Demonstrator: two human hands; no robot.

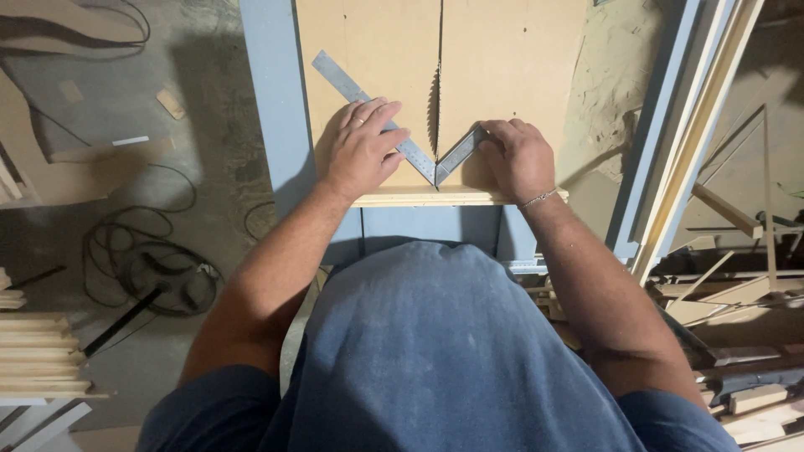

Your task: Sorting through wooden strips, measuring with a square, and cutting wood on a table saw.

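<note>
A metal carpenter's square [416, 157] lies on a tan board [502, 59] on a grey-blue saw table [268, 92], its corner pointing at me near the board's front edge. My left hand [364, 146] presses flat on the square's long arm, which runs up to the left. My right hand [519, 155] is curled over the end of the short arm, which runs up to the right. A circular saw blade [433, 105] stands in a slot between the two hands. A pale wooden strip [419, 197] runs along the board's front edge under both wrists.
Black cables [142, 268] coil on the concrete floor at left. Stacked wooden slats [38, 356] lie at lower left. Long timber pieces and offcuts [737, 285] crowd the right side. A flat board [59, 167] rests on the floor at far left.
</note>
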